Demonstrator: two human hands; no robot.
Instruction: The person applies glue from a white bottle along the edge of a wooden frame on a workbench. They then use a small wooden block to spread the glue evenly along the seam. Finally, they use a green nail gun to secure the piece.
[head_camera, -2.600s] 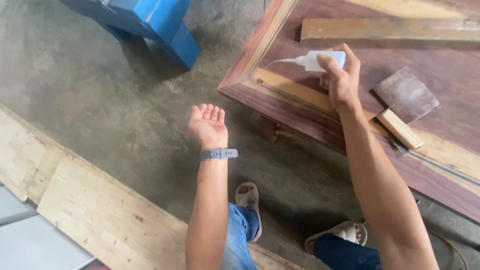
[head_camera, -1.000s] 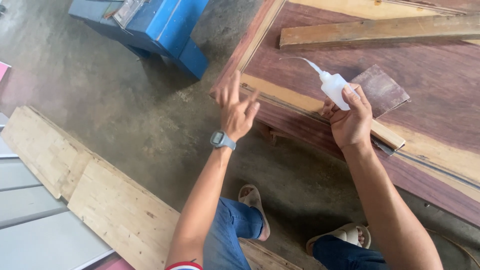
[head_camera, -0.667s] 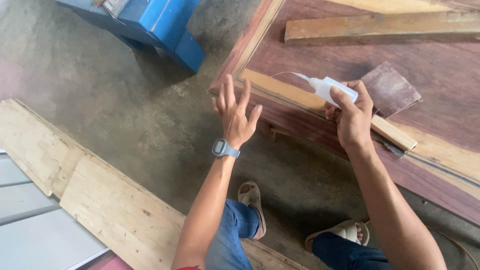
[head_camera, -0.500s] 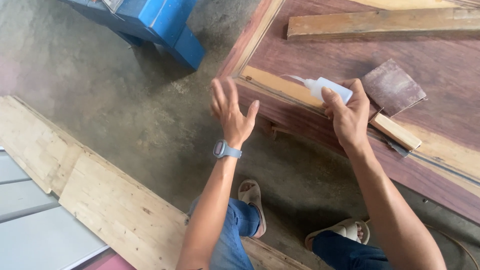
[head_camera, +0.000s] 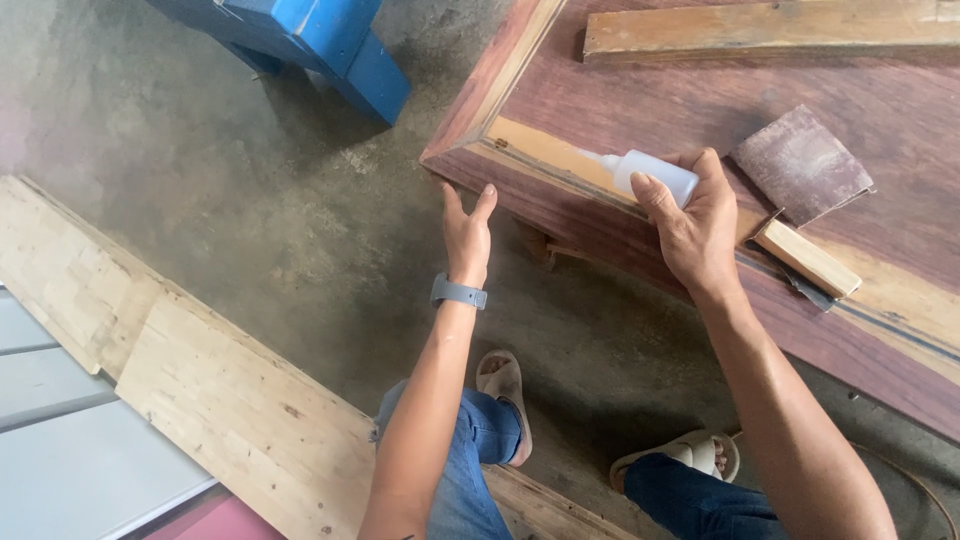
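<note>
My right hand (head_camera: 697, 222) grips a small white squeeze bottle (head_camera: 648, 175), its thin nozzle lying along the pale inner strip of a reddish-brown wooden panel (head_camera: 700, 100) near the panel's corner. My left hand (head_camera: 467, 232), with a grey watch on the wrist, is held up flat with fingers together just below the panel's outer edge, holding nothing; whether it touches the edge I cannot tell.
A worn piece of sandpaper (head_camera: 800, 165) and a small wooden block (head_camera: 806, 258) lie on the panel right of my hand. A long wooden batten (head_camera: 770, 28) rests at the far side. A blue bench (head_camera: 300, 40) stands on the concrete floor; pale boards (head_camera: 200, 390) lie at left.
My left hand rose from an open palm low over the floor up to the panel's edge. My right hand brought the bottle down so its nozzle lies along the pale strip.
</note>
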